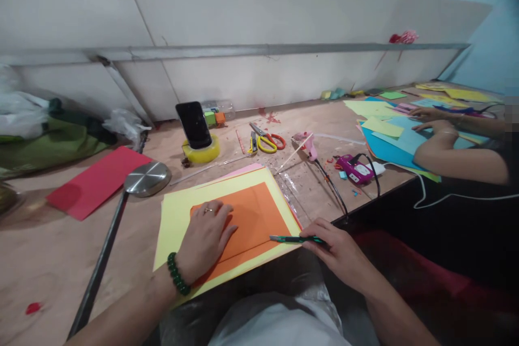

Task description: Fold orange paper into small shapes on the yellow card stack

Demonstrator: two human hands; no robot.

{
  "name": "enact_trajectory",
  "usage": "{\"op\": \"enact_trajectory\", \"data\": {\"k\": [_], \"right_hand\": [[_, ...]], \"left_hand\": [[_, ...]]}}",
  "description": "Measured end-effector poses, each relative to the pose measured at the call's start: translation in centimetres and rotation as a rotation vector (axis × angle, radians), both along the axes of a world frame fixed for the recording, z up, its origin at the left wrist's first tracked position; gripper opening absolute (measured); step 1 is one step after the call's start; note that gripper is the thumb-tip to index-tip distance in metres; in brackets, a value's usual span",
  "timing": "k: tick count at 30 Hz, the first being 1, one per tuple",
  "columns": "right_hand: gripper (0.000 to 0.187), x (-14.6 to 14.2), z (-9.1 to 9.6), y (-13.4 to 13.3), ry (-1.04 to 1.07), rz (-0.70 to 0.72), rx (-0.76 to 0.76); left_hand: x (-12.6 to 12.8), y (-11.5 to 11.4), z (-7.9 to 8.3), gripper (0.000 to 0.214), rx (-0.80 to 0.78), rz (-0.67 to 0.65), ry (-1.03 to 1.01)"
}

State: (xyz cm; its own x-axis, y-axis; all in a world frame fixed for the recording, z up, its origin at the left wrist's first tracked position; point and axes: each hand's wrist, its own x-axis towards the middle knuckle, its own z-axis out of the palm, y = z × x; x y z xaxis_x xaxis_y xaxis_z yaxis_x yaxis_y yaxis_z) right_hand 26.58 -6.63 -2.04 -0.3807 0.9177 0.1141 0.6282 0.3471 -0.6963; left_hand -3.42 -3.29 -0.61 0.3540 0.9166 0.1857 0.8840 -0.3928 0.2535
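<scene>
An orange paper sheet [259, 213] lies on a stack of yellow paper [178, 211] near the table's front edge. My left hand [205, 238], with a ring and a green bead bracelet, lies flat on the orange sheet, fingers spread. My right hand [338, 251] is closed on a green utility knife [294, 239], whose blade tip touches the orange sheet's right edge.
A black phone [194, 124] leans on a yellow tape roll [203, 152]. Scissors [265, 140], a pink glue gun [306, 143] and a purple glue gun [354, 167] lie beyond. A red sheet [95, 181] and a lamp base [146, 178] sit left. Another person's arms [450, 146] rest on coloured papers at right.
</scene>
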Motion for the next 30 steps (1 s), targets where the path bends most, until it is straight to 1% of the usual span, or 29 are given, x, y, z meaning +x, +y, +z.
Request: {"op": "enact_trajectory", "data": {"k": [1, 2, 3, 5, 7, 9, 13, 19, 26, 30], "right_hand": [[0.015, 0.0, -0.1, -0.1, 0.002, 0.001, -0.002], [0.015, 0.0, -0.1, -0.1, 0.004, 0.004, -0.007], [0.015, 0.0, -0.2, -0.2, 0.006, 0.006, -0.012], [0.015, -0.1, -0.3, -0.2, 0.010, 0.012, -0.029], [0.015, -0.1, -0.4, -0.3, 0.020, 0.017, -0.041], [0.015, -0.1, -0.5, -0.3, 0.034, 0.021, -0.042], [0.013, 0.3, -0.7, -0.4, 0.058, 0.031, -0.027], [0.015, 0.3, -0.9, -0.5, 0.060, 0.035, 0.005], [0.014, -0.4, -0.8, -1.1, 0.056, -0.003, 0.060], [0.016, -0.8, -0.7, -1.3, 0.057, 0.009, 0.082]], "left_hand": [[0.0, -0.1, -0.2, 0.029, 0.056, -0.039, 0.049], [0.1, -0.2, -0.3, 0.036, 0.075, -0.104, 0.088], [0.1, -0.2, -0.3, 0.041, 0.055, -0.187, 0.119], [0.2, -0.2, -0.3, 0.047, -0.067, -0.343, 0.167], [0.4, -0.1, 0.1, 0.048, -0.217, -0.410, 0.211], [0.6, 0.0, 0.5, 0.049, -0.313, -0.405, 0.242], [1.0, -0.1, 0.9, 0.049, -0.368, -0.385, 0.278], [0.9, -0.1, 0.7, 0.049, -0.361, -0.382, 0.292], [0.9, 0.0, 0.5, 0.049, -0.344, -0.396, 0.303], [0.7, -0.1, 0.1, 0.049, -0.295, -0.406, 0.296]]}}
